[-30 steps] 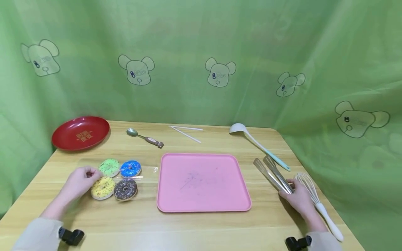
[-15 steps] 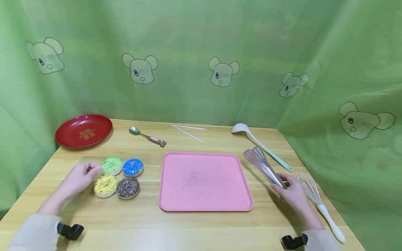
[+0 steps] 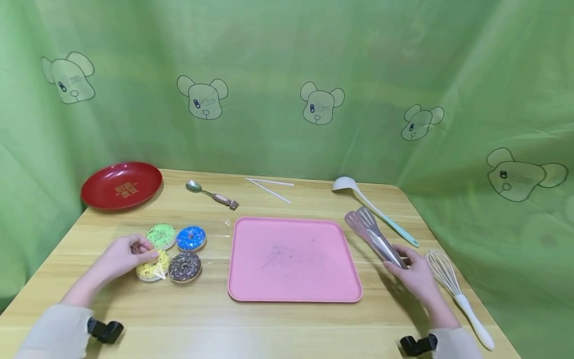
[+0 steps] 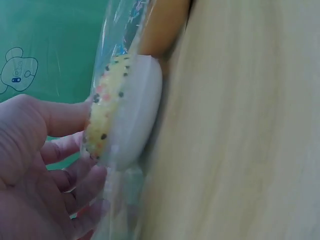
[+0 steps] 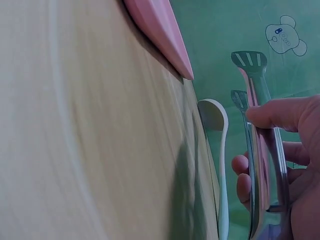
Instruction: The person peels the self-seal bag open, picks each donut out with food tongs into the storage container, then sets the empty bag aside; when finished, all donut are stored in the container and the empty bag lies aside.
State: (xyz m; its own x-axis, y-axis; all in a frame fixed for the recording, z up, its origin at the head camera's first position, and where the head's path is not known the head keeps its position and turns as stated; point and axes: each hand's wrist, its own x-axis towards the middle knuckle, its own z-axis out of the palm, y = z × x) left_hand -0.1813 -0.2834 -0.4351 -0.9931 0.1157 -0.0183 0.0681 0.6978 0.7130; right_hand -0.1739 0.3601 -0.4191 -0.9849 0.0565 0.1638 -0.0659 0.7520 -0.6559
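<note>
My left hand (image 3: 125,257) pinches the near-left part of a clear plastic bag (image 3: 217,228) at the yellow sprinkled donut (image 3: 151,269). In the left wrist view, the thumb lies against the film beside the yellow donut (image 4: 105,107). Green (image 3: 161,235), blue (image 3: 191,238) and dark brown (image 3: 185,267) donuts lie flat with it in the bag. My right hand (image 3: 414,276) holds metal tongs (image 3: 381,242) above the table, slotted ends pointing forward and left. Thumb and fingers press the arms from both sides in the right wrist view (image 5: 272,150).
A pink tray (image 3: 293,294) lies mid-table. Behind are a red plate (image 3: 121,185), a spoon (image 3: 213,196) and white sticks (image 3: 269,188). A ladle (image 3: 374,208) and a whisk (image 3: 459,299) lie to the right. Green curtains enclose the back and sides.
My right hand has lifted the tongs off the table and swung them left, their ends coming closer together. My left hand has shifted slightly right over the yellow donut. The view has shifted slightly.
</note>
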